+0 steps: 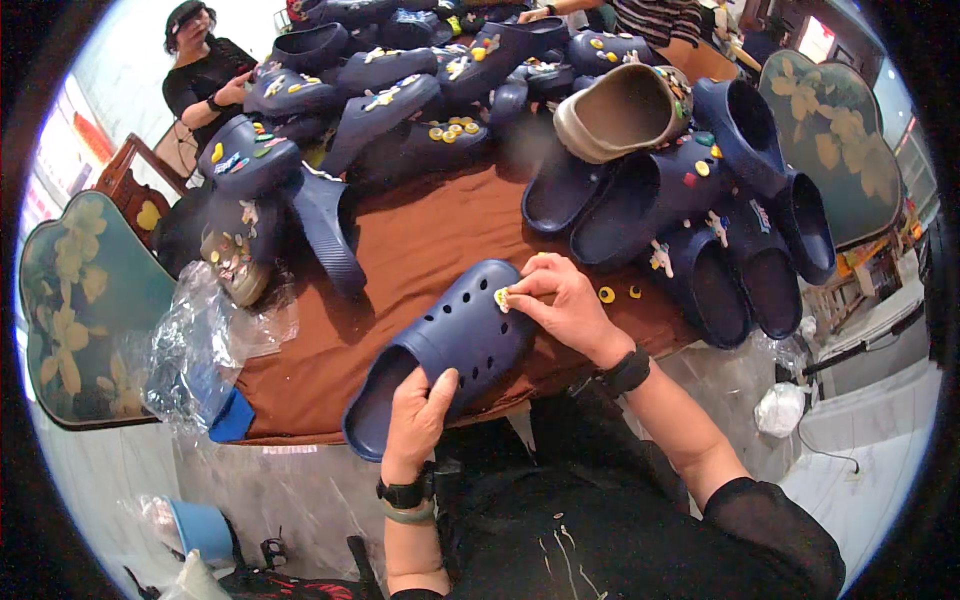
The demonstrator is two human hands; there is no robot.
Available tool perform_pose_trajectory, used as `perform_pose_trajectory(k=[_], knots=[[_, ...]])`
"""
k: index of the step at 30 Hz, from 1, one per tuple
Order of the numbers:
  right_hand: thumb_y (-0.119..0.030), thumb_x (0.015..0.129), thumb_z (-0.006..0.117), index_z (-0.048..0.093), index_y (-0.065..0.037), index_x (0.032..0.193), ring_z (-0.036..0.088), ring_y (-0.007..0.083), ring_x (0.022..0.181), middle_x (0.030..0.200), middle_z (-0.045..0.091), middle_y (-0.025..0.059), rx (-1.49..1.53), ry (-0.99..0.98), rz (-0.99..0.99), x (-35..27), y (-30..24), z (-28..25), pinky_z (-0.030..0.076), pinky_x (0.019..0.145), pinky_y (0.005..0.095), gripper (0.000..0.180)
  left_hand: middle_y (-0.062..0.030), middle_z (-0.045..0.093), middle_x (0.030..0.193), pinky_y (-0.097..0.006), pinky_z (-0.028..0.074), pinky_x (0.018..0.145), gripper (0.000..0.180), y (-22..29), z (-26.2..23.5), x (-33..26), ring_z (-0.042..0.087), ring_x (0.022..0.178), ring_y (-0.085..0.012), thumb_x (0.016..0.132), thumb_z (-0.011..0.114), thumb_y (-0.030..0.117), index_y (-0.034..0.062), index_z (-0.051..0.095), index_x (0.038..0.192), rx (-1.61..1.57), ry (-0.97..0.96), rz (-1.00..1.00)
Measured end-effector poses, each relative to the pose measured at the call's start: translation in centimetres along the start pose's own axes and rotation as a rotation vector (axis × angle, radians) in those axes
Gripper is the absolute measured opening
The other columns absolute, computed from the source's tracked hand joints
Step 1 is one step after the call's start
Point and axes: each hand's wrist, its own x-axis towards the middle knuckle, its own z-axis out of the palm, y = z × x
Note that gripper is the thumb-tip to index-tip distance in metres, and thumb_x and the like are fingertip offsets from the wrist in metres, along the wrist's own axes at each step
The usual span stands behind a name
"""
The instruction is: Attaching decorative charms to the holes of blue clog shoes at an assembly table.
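Note:
A navy blue foam clog (455,335) with round holes in its upper lies tilted at the near edge of the table. My left hand (418,415) grips it at the foot opening, the thumb on the upper and the fingers inside. Between the thumb and fingers of my right hand (560,305) is a small yellow-and-white shoe charm (502,298), held against the holes near the toe. Two yellow-and-black round charms (620,294) lie on the brown cloth just right of my right hand.
Decorated navy clogs are heaped at the back (390,105) and right (660,190), with a tan clog (620,115) among them. Clear plastic bags (195,345) hang at the left edge. Chairs (90,310) flank the brown-covered table (420,225). Two people (205,80) are across it.

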Motion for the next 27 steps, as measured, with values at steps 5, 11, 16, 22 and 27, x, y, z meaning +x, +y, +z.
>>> perform_pose_trajectory(k=[5,11,16,22,27], knots=[[-0.017,0.083,0.077,0.051,0.002,0.126,0.059,0.0168,0.105,0.116,0.060,0.0120,0.492,-0.178,0.575,0.7,-0.5,-0.1,0.048,0.091,0.0318,0.054,-0.0128,0.069,0.104,-0.031,0.048,0.088,0.029,-2.5,-0.6,-0.5,0.062,0.095,-0.0180,0.096,0.061,0.014,-0.0056,0.061,0.117,0.110,-0.033,0.115],[-0.015,0.083,0.075,0.046,0.002,0.130,0.056,0.0170,0.112,0.120,0.058,0.0108,0.522,-0.274,0.611,1.2,0.0,0.2,0.045,0.099,0.0323,0.058,-0.0165,0.067,0.091,-0.034,0.049,0.078,0.023,-1.9,-0.8,-0.3,0.063,0.084,-0.0224,0.094,0.064,0.015,-0.0046,0.063,0.107,0.203,-0.040,0.147],[-0.020,0.080,0.079,0.051,0.004,0.127,0.060,0.0174,0.102,0.111,0.063,0.0105,0.455,-0.208,0.598,1.3,0.3,0.6,0.049,0.092,0.0330,0.060,-0.0187,0.065,0.089,-0.034,0.049,0.077,0.023,-1.5,-0.5,0.0,0.063,0.082,-0.0245,0.095,0.063,0.015,-0.0039,0.063,0.107,0.185,-0.050,0.188],[-0.016,0.087,0.072,0.066,0.000,0.109,0.068,0.0235,0.092,0.102,0.069,0.0145,-0.077,-0.017,0.248,0.6,1.1,-2.7,0.052,0.082,0.0314,0.028,-0.0119,0.068,0.103,-0.031,0.047,0.088,0.028,-0.5,-0.5,-0.1,0.061,0.095,-0.0169,0.098,0.059,0.014,-0.0056,0.060,0.117,0.087,-0.015,0.078],[-0.007,0.085,0.069,0.068,-0.002,0.094,0.065,0.0324,0.084,0.092,0.066,0.0133,-0.369,-0.008,0.174,-3.3,1.8,-6.5,0.052,0.074,0.0380,0.010,-0.0118,0.068,0.102,-0.030,0.047,0.086,0.026,-0.8,-0.3,-0.1,0.061,0.094,-0.0170,0.097,0.059,0.012,-0.0063,0.061,0.115,0.008,0.001,0.057]])
